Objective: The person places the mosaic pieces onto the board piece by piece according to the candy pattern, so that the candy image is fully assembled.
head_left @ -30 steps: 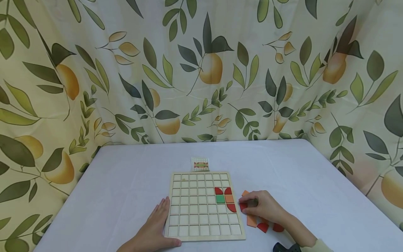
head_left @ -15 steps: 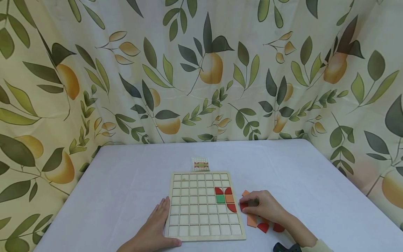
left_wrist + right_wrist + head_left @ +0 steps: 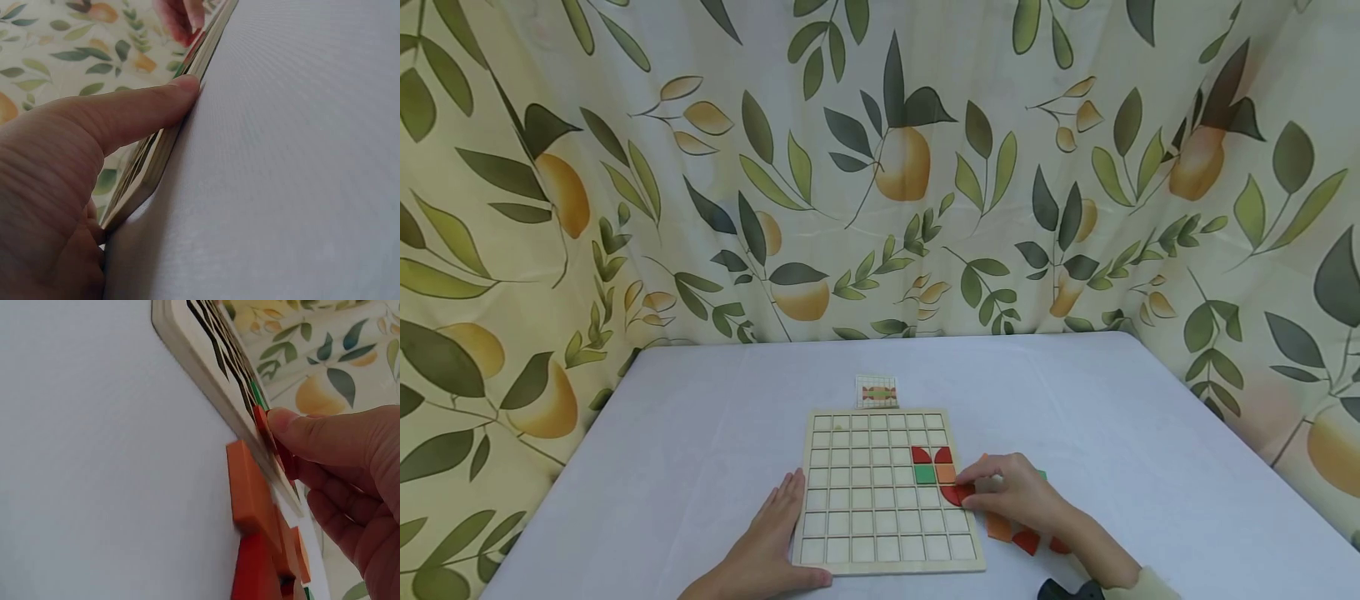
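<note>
In the head view a wooden grid board (image 3: 862,523) lies on the table, its squares outlined by thin strips. My left hand (image 3: 763,537) rests along its left side with fingers straight, and the thumb (image 3: 150,109) touches the near edge. Between thumb and fingers, my right hand (image 3: 1022,492) pinches a red tile (image 3: 284,459) at the board's right rim. That tile is beside a red quarter-round tile (image 3: 951,495) in the end column; fingers partly cover it. Above sit an orange square (image 3: 945,474), a green square (image 3: 925,474) and two red rounded tiles (image 3: 921,455).
Loose tiles lie right of the board, partly under my right hand, among them an orange one (image 3: 998,527) and a red one (image 3: 1026,542). A small pattern card (image 3: 877,392) sits behind the board. White cloth covers the table (image 3: 700,433); a leaf-and-fruit curtain surrounds it.
My right hand has moved left from the loose tiles to the board's right edge, carrying the red tile. The left hand and board look unmoved.
</note>
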Available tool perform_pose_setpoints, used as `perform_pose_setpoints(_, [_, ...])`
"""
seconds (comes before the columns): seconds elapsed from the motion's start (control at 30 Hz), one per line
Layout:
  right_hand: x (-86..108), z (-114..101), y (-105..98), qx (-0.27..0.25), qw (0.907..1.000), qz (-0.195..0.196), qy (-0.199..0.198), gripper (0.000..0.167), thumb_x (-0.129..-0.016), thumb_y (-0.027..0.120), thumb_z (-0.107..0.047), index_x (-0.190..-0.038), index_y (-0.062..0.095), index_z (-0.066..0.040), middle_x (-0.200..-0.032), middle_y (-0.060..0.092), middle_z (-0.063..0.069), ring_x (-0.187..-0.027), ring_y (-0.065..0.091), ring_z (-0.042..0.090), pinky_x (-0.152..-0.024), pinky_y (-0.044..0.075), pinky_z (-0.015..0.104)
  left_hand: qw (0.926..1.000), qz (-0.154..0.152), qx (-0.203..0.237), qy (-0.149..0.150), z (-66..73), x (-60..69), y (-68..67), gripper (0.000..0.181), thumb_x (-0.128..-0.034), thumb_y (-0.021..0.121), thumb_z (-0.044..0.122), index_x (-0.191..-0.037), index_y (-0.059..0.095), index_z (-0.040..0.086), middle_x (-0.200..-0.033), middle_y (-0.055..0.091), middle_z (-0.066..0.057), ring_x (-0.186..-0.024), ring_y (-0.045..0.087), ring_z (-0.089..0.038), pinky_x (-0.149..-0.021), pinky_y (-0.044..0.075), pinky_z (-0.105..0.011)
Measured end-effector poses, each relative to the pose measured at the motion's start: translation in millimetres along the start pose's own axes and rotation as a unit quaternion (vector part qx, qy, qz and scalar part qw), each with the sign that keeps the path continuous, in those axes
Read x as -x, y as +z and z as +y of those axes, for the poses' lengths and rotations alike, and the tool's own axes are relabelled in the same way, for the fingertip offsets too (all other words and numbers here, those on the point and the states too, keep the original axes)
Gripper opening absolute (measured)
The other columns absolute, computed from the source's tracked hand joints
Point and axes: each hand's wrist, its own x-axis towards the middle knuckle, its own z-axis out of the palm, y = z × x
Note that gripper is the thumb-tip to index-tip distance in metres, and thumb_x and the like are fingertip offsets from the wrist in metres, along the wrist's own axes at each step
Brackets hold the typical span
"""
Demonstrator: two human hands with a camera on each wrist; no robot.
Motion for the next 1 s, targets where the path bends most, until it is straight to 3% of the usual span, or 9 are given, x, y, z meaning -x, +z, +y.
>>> perform_pose_setpoints(0.23, [-8.0,-6,4,-0.01,0.9996,-0.009,-0.023,0.025,-0.078,0.074,-0.024,-0.1,0.071,-0.013,-0.095,0.068,-0.008,-0.093,0.06,0.009,-0.084,0.048,0.037,1.0,-0.003,0.005,-0.005,-2.5,-0.6,-0.5,0.13,-0.0592,0.071,0.066,-0.144,0.005,-0.007,-0.15,0.007,-0.021,-0.138,0.0,-0.031,-0.095,-0.014,-0.007])
perform_pose_setpoints(0.5, [-13.3,-7,11,-0.019,0.9992,-0.029,-0.019,0.027,-0.078,0.074,-0.024,-0.101,0.071,-0.013,-0.095,0.067,-0.01,-0.091,0.059,0.008,-0.085,0.047,0.029,1.0,-0.002,-0.005,0.005,-3.6,-0.9,1.1,0.129,-0.0595,0.07,0.067,-0.144,0.006,-0.007,-0.15,0.007,-0.02,-0.138,0.002,-0.031,-0.095,-0.015,-0.006])
perform_pose_setpoints(0.8, [-16.8,-13,17,-0.018,0.9988,-0.028,-0.036,0.021,-0.077,0.075,-0.023,-0.097,0.072,-0.015,-0.091,0.067,-0.01,-0.086,0.06,0.009,-0.082,0.047,0.028,1.0,-0.003,0.001,-0.001,-2.8,-0.5,0.8,0.129,-0.0596,0.071,0.066,-0.144,0.006,-0.006,-0.15,0.007,-0.02,-0.138,0.001,-0.031,-0.094,-0.015,-0.006])
perform_pose_setpoints(1.0, [-19.6,-14,19,-0.017,0.9984,-0.024,-0.048,0.022,-0.076,0.075,-0.024,-0.096,0.072,-0.015,-0.09,0.068,-0.01,-0.085,0.061,0.008,-0.08,0.049,0.03,0.9999,0.004,-0.012,0.011,-3.1,-0.1,0.7,0.128,-0.0606,0.069,0.067,-0.143,0.008,-0.008,-0.15,0.009,-0.022,-0.137,0.004,-0.032,-0.096,-0.014,-0.007])
